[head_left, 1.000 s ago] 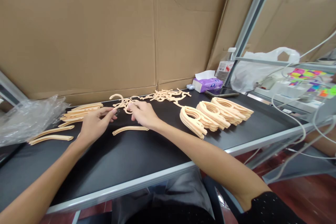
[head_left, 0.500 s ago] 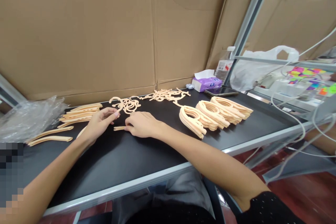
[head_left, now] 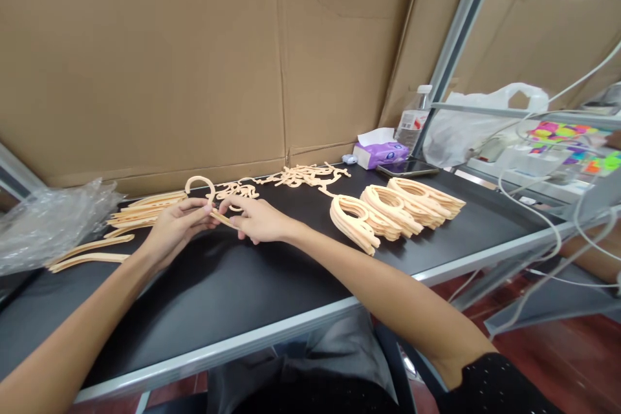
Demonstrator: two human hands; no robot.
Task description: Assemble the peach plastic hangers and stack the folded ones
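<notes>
My left hand (head_left: 182, 225) pinches a pale, C-shaped hook piece (head_left: 200, 181) by its lower end, with the curve standing up above the fingers. My right hand (head_left: 257, 218) grips a short, pale, straight strip (head_left: 223, 218), and its tip meets the hook's end at the left fingertips. Whether the two parts are joined I cannot tell. Behind the hands lies a small heap of curved hook pieces (head_left: 239, 191). Left of my left hand, long pale strips (head_left: 145, 207) lie stacked, with two curved strips (head_left: 92, 260) in front of them.
Stacks of pale looped pieces (head_left: 354, 223) stand on the right of the black table (head_left: 233, 297). Thin pale pieces (head_left: 310, 174) lie at the back, near a purple tissue pack (head_left: 383, 154), a phone (head_left: 407, 167) and a bottle (head_left: 414, 119). Clear plastic (head_left: 53, 223) lies at left.
My left hand has raised the hook piece upright. My right hand has lifted the strip from the table and brought it against the hook's end.
</notes>
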